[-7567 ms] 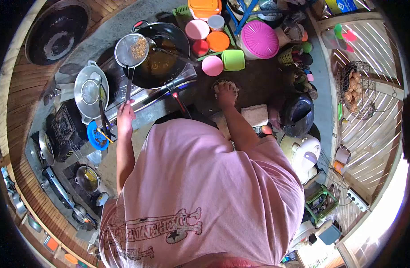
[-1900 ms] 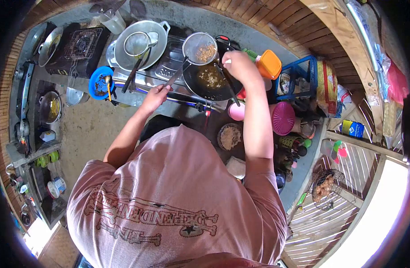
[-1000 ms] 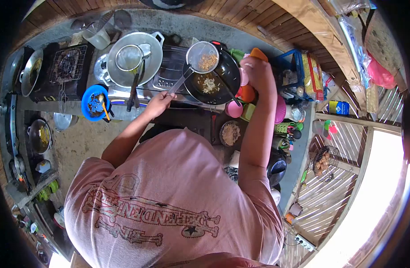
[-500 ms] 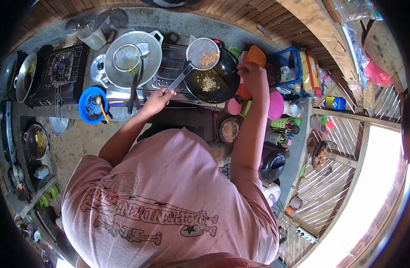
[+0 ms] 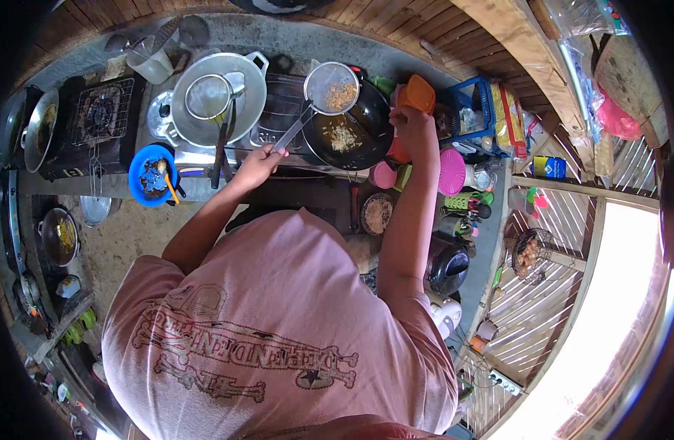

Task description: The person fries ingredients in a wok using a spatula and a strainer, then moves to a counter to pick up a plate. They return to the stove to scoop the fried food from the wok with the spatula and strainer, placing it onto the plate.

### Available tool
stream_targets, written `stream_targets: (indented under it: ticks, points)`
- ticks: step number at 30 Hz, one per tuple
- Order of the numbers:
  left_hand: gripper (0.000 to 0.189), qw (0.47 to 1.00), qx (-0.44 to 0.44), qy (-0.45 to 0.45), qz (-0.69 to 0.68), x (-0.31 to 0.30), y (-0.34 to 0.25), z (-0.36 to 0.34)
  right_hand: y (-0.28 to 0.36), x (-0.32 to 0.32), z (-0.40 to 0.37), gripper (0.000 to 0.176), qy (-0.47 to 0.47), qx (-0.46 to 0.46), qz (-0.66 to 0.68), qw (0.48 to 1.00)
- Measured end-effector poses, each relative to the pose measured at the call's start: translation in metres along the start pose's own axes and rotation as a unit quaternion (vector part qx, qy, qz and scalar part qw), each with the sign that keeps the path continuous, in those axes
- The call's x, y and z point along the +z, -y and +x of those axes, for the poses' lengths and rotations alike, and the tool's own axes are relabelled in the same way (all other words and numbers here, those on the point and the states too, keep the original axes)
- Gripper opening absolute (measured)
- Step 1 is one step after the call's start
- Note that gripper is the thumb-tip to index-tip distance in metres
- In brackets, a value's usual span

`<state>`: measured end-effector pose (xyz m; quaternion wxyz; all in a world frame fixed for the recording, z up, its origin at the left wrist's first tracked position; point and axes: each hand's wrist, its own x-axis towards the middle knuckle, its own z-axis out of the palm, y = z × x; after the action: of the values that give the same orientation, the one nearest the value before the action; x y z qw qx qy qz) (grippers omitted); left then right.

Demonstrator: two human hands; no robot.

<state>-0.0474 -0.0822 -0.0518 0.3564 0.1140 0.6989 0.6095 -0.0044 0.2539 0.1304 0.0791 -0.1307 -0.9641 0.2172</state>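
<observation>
wok (image 5: 379,119) looks heavy; over its far-left part, the lighter strainer (image 5: 321,82) seems stiff, steadiest by its long handle (image 5: 293,132), which the left hand (image 5: 257,168) grasps; whether the right hand (image 5: 415,127) near the orange container (image 5: 417,93) holds anything, i cannot tell; browned bits (image 5: 342,96) inside look crisp.

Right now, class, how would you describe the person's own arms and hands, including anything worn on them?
The left hand and right hand are ungloved. Both forearms are bare, with no watch or bracelet visible. Short, dusty-pink sleeves cover the upper arms, matching the T-shirt.
</observation>
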Motion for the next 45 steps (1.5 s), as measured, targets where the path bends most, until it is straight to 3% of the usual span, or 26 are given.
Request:
stream_targets:
  ticks: [5,22,40,45]
  points:
    - [0.035,1.000,0.000,-0.002,0.006,0.000,-0.009,-0.004,0.006,-0.001,0.002,0.009,-0.023,0.031,0.015,0.999]
    - [0.037,1.000,0.009,-0.012,0.012,0.000,-0.006,-0.008,0.001,0.013,0.012,0.008,-0.076,-0.063,0.029,0.995]
    - [0.032,1.000,0.001,0.008,-0.017,0.001,-0.005,-0.014,0.062,-0.058,0.004,0.011,-0.196,-0.130,0.024,0.972]
    - [0.032,1.000,0.005,0.000,-0.015,0.002,-0.011,-0.018,0.052,-0.064,0.012,0.012,-0.233,-0.162,0.036,0.958]
